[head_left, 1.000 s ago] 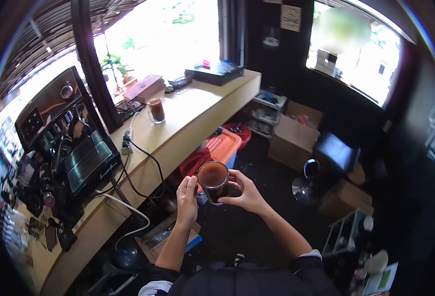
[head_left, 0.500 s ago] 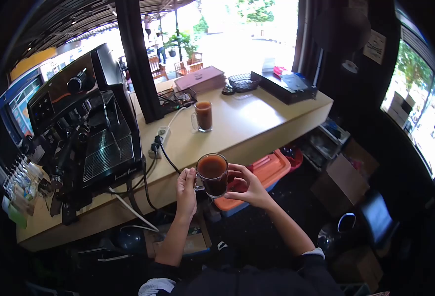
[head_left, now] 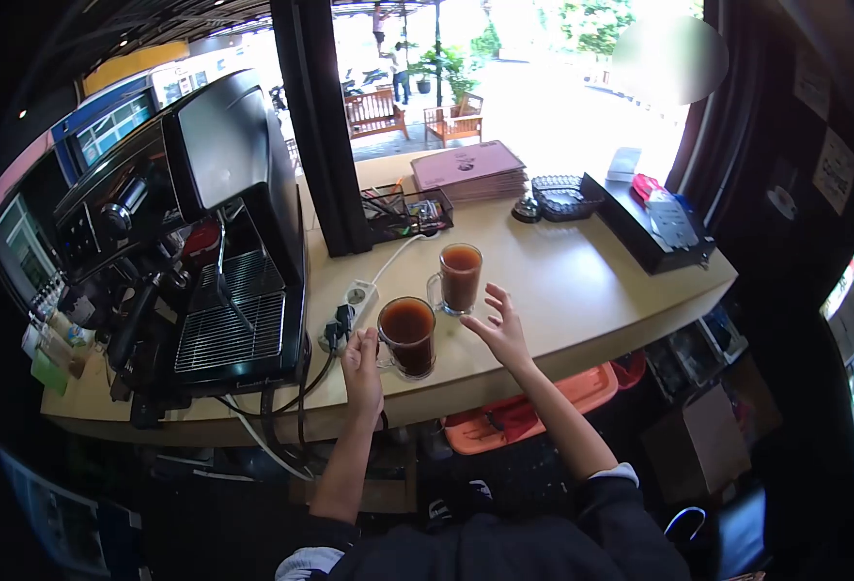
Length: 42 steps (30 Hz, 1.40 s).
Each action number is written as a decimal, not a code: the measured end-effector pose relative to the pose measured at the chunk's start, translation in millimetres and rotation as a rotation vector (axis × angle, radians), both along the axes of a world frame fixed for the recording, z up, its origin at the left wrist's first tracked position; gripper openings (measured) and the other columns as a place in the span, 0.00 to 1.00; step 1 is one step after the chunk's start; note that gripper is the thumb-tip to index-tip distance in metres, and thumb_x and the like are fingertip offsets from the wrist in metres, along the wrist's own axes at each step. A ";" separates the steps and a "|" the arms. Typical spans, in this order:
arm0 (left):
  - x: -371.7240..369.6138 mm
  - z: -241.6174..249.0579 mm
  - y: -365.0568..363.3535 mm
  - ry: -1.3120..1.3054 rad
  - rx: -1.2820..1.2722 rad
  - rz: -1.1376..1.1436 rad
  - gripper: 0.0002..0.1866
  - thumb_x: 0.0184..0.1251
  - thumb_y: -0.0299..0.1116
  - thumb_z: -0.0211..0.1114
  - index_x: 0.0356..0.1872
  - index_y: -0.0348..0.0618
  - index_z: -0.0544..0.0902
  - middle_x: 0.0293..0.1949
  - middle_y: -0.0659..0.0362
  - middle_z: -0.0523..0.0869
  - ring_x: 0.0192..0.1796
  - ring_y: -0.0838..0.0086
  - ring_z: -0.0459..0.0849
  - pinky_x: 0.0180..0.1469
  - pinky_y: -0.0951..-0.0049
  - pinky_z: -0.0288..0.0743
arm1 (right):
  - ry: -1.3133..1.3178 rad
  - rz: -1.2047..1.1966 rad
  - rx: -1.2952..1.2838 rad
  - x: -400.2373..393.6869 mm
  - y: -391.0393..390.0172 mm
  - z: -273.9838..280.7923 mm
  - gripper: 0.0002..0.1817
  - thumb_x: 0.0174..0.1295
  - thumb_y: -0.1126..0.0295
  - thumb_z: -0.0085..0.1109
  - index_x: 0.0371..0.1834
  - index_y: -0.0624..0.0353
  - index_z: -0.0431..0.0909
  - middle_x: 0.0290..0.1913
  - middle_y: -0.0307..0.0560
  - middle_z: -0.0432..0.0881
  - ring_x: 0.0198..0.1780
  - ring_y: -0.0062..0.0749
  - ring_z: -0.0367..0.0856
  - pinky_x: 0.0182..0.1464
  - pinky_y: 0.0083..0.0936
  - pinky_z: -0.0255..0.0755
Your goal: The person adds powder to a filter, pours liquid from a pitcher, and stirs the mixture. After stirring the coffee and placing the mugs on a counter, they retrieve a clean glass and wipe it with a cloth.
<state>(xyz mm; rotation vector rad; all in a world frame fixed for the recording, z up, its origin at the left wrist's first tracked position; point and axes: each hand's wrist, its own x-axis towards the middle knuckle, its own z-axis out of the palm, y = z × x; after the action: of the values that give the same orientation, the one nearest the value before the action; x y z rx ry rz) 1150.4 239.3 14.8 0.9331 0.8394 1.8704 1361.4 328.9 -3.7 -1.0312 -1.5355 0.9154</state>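
My left hand (head_left: 362, 373) grips the handle of a clear glass mug (head_left: 409, 339) filled with brown drink, held upright close over the counter's front edge. Just behind it, a second glass mug (head_left: 461, 279) of similar brown drink stands on the wooden counter (head_left: 562, 281), its handle pointing left. My right hand (head_left: 502, 331) is open, fingers spread, right beside the lower right of that second mug. Nothing is in its fingers.
A black espresso machine (head_left: 243, 242) fills the counter's left side. Near it lies a white power strip (head_left: 357, 296) with plugs and cables. Along the back are a wire basket (head_left: 407, 211), stacked menus (head_left: 468, 167), a dark woven basket (head_left: 564, 197) and a black tray (head_left: 645, 228).
My right hand has come away from the held mug and moved beside the standing one. My left hand has carried its mug over the counter's edge. The view has shifted left.
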 end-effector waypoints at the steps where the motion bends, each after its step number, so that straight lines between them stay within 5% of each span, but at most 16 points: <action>1: -1.7 -0.4 6.4 0.030 0.016 0.026 0.11 0.74 0.32 0.52 0.27 0.48 0.72 0.30 0.71 0.73 0.36 0.91 0.69 0.43 0.87 0.63 | -0.026 -0.029 0.008 -4.1 12.9 -2.7 0.46 0.46 0.55 0.74 0.66 0.63 0.59 0.63 0.54 0.68 0.63 0.43 0.68 0.58 0.40 0.68; 8: 0.1 5.7 36.3 0.063 -0.002 0.244 0.12 0.74 0.33 0.52 0.26 0.49 0.71 0.26 0.72 0.71 0.31 0.91 0.63 0.36 0.84 0.58 | -0.018 -0.025 0.044 -20.7 66.1 -22.6 0.50 0.39 0.58 0.78 0.63 0.66 0.58 0.56 0.57 0.71 0.61 0.44 0.70 0.60 0.38 0.68; 15: -1.5 -7.9 66.4 0.070 0.000 0.350 0.13 0.74 0.34 0.52 0.25 0.48 0.70 0.25 0.71 0.69 0.30 0.89 0.63 0.35 0.83 0.57 | 0.026 0.060 0.034 -17.2 73.1 -11.0 0.43 0.40 0.65 0.77 0.58 0.68 0.62 0.47 0.59 0.78 0.49 0.41 0.81 0.51 0.34 0.77; 19: -1.4 -12.8 79.8 0.098 0.017 0.384 0.14 0.73 0.35 0.53 0.24 0.48 0.68 0.24 0.71 0.67 0.29 0.88 0.62 0.34 0.83 0.55 | 0.037 0.127 0.029 -11.1 77.6 -8.5 0.39 0.40 0.66 0.77 0.55 0.68 0.66 0.45 0.57 0.79 0.49 0.37 0.81 0.53 0.33 0.76; 32: 19.8 -25.6 116.7 0.184 0.018 0.538 0.18 0.73 0.38 0.53 0.21 0.49 0.63 0.22 0.71 0.60 0.26 0.86 0.56 0.30 0.80 0.52 | 0.090 0.484 -0.071 10.1 114.9 -11.7 0.38 0.40 0.64 0.78 0.55 0.63 0.68 0.53 0.48 0.76 0.56 0.33 0.75 0.62 0.34 0.68; 42: 34.0 -27.3 120.5 0.187 0.001 0.548 0.16 0.74 0.37 0.52 0.24 0.45 0.68 0.23 0.71 0.64 0.27 0.86 0.59 0.31 0.82 0.54 | 0.031 0.626 -0.104 15.5 124.0 -3.4 0.42 0.40 0.70 0.79 0.61 0.62 0.65 0.55 0.45 0.75 0.59 0.30 0.74 0.64 0.32 0.66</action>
<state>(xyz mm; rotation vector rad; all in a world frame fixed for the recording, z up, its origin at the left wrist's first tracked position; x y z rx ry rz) 1184.4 359.8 -12.6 0.9521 1.3086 2.2640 1376.9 453.0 -7.1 -0.5962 -1.8350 1.4423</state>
